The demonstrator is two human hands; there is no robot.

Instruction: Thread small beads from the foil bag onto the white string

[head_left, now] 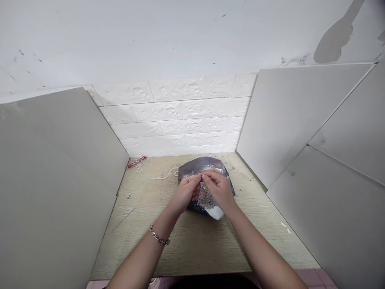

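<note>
A shiny silver foil bag (197, 165) lies open on the wooden table (192, 241), with a heap of small multicoloured beads (205, 198) showing inside it. Over the bag my left hand (187, 193) and my right hand (219, 188) meet at the fingertips, both pinched together on something too small to make out. A metal chain bracelet (159, 237) sits on my left wrist. A thin strand of white beads (165, 176) trails on the table left of the bag.
Grey boards stand upright on the left (57, 180) and right (294, 128) of the table; a white brick-pattern wall (174, 116) closes the back. A small red object (136, 161) lies at the back left corner. A thin rod (124, 218) and loose beads lie left.
</note>
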